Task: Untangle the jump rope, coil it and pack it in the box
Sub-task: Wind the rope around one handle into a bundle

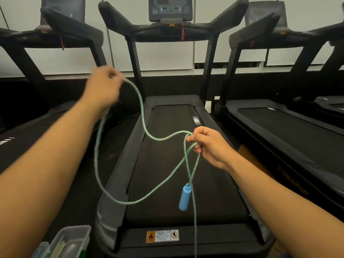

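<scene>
A light blue-green braided jump rope (141, 108) hangs in the air between my hands, above a treadmill. My left hand (104, 86) is raised at the upper left, blurred, and pinches the rope near the top of a wide loop. My right hand (208, 144) is lower at centre right and pinches several strands where they bunch together. One blue handle (184, 197) dangles below my right hand. Another strand drops straight down out of the frame's bottom edge. The clear plastic box (70, 241) sits at the bottom left corner.
A black treadmill (176, 164) lies straight ahead, its console (170, 10) at the top centre. Two more treadmills flank it left and right. The floor between them is dark.
</scene>
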A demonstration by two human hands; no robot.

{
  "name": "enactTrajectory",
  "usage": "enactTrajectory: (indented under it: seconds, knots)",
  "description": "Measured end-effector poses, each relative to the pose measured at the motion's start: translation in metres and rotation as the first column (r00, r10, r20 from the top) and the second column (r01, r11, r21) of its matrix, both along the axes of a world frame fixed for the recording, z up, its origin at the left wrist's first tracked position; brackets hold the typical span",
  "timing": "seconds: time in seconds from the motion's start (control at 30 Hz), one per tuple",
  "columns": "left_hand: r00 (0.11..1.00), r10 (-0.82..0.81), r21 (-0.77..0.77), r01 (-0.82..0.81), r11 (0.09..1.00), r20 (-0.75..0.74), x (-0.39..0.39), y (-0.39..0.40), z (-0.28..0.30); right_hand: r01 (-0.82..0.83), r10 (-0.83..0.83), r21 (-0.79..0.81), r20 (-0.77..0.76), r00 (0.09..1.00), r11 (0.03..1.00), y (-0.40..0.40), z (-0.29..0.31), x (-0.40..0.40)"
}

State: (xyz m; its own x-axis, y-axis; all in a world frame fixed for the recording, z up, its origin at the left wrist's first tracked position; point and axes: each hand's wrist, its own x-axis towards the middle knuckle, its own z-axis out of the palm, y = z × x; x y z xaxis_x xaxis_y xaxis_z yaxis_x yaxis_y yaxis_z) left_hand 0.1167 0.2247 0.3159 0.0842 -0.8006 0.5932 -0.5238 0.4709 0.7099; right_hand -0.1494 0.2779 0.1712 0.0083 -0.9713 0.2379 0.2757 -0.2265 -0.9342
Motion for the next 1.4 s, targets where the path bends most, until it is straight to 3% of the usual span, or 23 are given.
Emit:
enactTrajectory:
  seconds: [0.1,0.2,0.27,0.37,0.67,0.8,0.87,0.93,1.03,1.1,1.23,1.4]
  knots:
    - [0.966,-0.209,0.043,0.205,0.978,0.153,-0.030,0.000,-0.042,-0.004,0.004,-0.023,0.009,1.000,1.000,0.000,0.004,0.006]
    - [0.852,-0.467,0.183,0.433,0.882,0.235,-0.060,0.010,-0.076,-0.006,0.007,-0.037,0.021,1.000,0.999,0.000,0.007,0.011]
    - [0.785,-0.557,0.266,0.495,0.827,0.270,-0.071,0.012,-0.090,0.000,0.001,-0.049,0.032,1.000,0.999,-0.001,0.009,0.013]
    - [0.777,-0.547,0.267,0.481,0.835,0.311,-0.082,0.008,-0.098,0.027,-0.023,-0.059,0.063,0.998,0.998,-0.004,0.012,0.011]
    - [0.901,-0.360,0.083,0.350,0.933,0.241,-0.088,-0.006,-0.094,0.058,-0.048,-0.103,0.099,0.994,0.993,-0.013,0.007,0.002]
    - [0.973,-0.228,-0.022,0.229,0.973,0.030,-0.088,-0.013,-0.079,0.080,-0.075,-0.054,0.088,0.993,0.995,-0.018,-0.005,-0.007]
    - [0.934,-0.251,0.021,0.265,0.964,-0.254,-0.087,-0.017,-0.071,0.085,-0.084,-0.020,0.056,0.995,0.996,-0.018,-0.013,-0.008]
    - [0.773,-0.255,0.080,0.366,0.927,-0.581,-0.087,-0.020,-0.067,0.081,-0.081,0.012,0.048,0.996,0.997,-0.019,-0.020,-0.007]
    - [0.517,-0.233,0.102,0.540,0.836,-0.824,-0.090,-0.020,-0.069,0.053,-0.054,0.017,0.077,0.996,0.998,-0.021,-0.022,-0.005]
    - [0.391,-0.243,0.063,0.626,0.777,-0.888,-0.093,-0.017,-0.072,0.017,-0.019,0.014,0.110,0.994,1.000,-0.022,-0.020,-0.003]
    - [0.488,-0.240,0.109,0.584,0.805,-0.839,-0.093,-0.019,-0.070,-0.031,0.025,0.040,0.133,0.991,0.999,-0.024,-0.023,-0.005]
    - [0.385,-0.263,0.018,0.592,0.806,-0.885,-0.086,-0.023,-0.047,-0.040,0.028,0.105,0.109,0.994,0.994,-0.028,-0.036,-0.010]
